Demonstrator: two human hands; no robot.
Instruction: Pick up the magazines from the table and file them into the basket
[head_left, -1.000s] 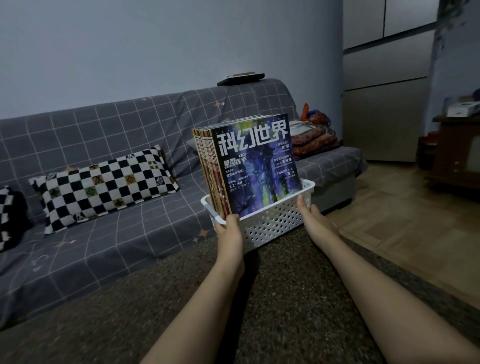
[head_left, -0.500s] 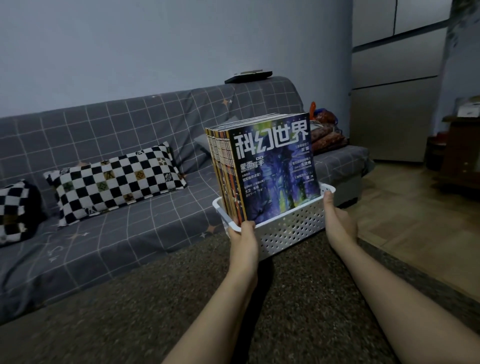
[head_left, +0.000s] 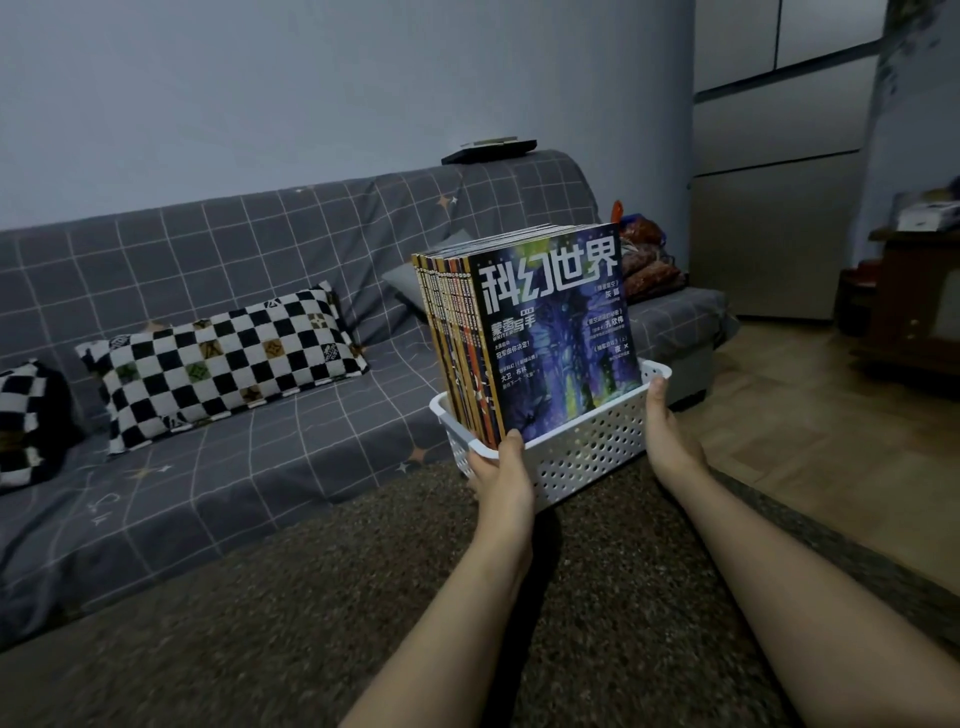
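Both hands, left hand (head_left: 501, 470) and right hand (head_left: 670, 441), gripped the white perforated plastic basket (head_left: 587, 449), inside which the glossy magazines (head_left: 524, 338) already stood filed upright.

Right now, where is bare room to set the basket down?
Free: the brown table surface below both hands, and the sofa seat between the checkered pillow and the white basket. Crowded: the sofa's right end, under the reddish bundle.

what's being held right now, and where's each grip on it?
The white basket of magazines: left hand grips its near-left corner, thumb over the rim; right hand grips the right end wall.
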